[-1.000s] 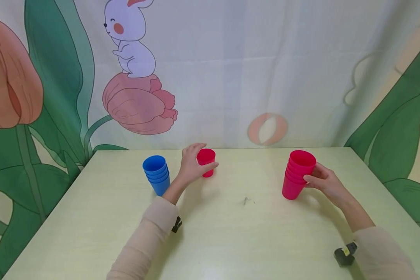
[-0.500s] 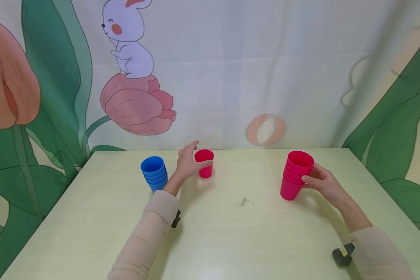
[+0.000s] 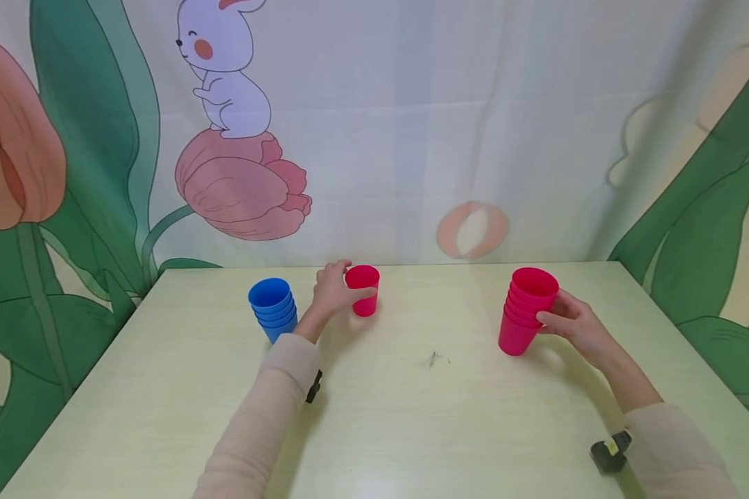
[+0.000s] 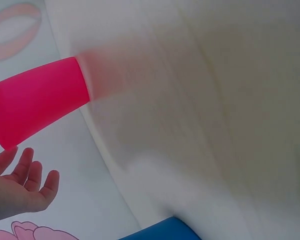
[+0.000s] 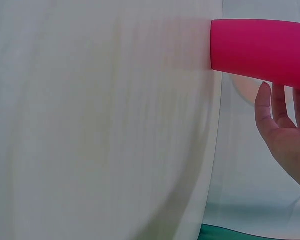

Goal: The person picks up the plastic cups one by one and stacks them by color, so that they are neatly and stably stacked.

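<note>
A single red cup (image 3: 363,305) stands upright near the table's far edge. My left hand (image 3: 335,291) is at its left side, with the thumb across its front and the other fingers loosely bent beside the rim. In the left wrist view, fingertips (image 4: 27,155) lie right at the rim of that cup (image 4: 40,100). On the right, my right hand (image 3: 571,319) holds a stack of red cups (image 3: 520,333) from its right side, thumb on the near face. The right wrist view has fingers (image 5: 279,102) against the stack's side (image 5: 260,50).
A stack of blue cups (image 3: 277,321) stands left of my left forearm, its lower part partly hidden by the sleeve. A printed curtain (image 3: 374,138) hangs behind the table (image 3: 412,416). Small dark marks (image 3: 433,359) lie mid-table. Each wrist wears a black device (image 3: 610,454).
The fingers of my left hand first spread away from the single red cup, then lowered towards its rim. Both red cup positions and my right hand's hold stay about the same.
</note>
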The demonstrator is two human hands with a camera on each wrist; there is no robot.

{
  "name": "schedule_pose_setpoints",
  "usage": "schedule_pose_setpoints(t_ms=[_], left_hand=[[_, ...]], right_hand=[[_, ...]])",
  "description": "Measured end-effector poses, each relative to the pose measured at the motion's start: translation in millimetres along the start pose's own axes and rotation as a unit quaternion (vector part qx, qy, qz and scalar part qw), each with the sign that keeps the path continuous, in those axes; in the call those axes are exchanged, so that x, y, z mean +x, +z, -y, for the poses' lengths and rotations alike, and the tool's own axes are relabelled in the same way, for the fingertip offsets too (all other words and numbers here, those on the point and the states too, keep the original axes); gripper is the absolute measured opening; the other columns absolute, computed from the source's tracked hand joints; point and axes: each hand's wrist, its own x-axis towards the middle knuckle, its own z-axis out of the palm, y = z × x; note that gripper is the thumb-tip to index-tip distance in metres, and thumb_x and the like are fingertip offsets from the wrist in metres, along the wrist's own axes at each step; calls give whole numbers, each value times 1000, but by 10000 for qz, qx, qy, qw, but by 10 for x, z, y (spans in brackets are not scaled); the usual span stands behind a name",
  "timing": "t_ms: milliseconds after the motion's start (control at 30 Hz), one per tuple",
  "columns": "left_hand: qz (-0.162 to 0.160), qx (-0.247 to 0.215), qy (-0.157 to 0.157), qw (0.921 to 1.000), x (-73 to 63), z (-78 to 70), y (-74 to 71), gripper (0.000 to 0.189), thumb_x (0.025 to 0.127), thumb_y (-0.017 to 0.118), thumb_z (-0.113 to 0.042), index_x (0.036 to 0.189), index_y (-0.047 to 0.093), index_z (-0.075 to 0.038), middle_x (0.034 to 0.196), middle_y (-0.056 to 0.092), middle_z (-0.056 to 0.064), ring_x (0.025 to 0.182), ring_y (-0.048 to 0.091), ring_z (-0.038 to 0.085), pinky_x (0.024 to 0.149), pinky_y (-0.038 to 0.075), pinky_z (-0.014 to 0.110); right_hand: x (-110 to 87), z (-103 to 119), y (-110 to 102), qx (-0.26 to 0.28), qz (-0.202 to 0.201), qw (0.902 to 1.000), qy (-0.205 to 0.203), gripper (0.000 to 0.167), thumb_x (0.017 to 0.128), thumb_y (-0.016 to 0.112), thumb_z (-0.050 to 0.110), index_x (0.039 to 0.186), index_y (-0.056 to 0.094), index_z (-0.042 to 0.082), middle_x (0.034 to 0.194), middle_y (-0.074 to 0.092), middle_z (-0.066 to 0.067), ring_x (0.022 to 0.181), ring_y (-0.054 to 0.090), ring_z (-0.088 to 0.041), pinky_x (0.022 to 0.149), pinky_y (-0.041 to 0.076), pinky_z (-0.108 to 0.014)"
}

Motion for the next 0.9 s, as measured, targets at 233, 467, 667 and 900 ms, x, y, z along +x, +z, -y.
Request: schedule_pose_setpoints(t_ms=[233,467,667,900], left_hand=[[125,-50,-188,9997,29,22,29,78,70,78,-28,134,36,-13,127,41,10,117,36,27,81,49,41],[121,-165,-239,9995,25,12,33,77,70,78,-26,133,37,-12,126,43,10,117,37,27,82,49,41],[117,-264,-83,9995,-12,-27,13,76,71,77,-26,133,37,-10,127,42,11,118,36,27,82,49,42],[113,-391,223,9989,-62,-117,-10,75,71,77,-27,133,38,-8,126,44,12,119,35,27,81,49,42]], right_hand=[[-3,-1,-1,-1,12,10000,1,43,90,57,14,130,41,21,111,53,9,97,55,-8,77,51,-29],[-8,33,14,-13,-24,10000,53,45,89,58,15,131,40,20,112,52,9,97,54,-9,77,51,-29],[-3,43,13,-31,11,10000,79,45,90,58,15,131,40,20,112,53,9,97,55,-8,77,51,-29],[-13,39,16,61,39,10000,32,44,90,57,13,130,41,22,112,53,9,97,54,-8,77,51,-28]])
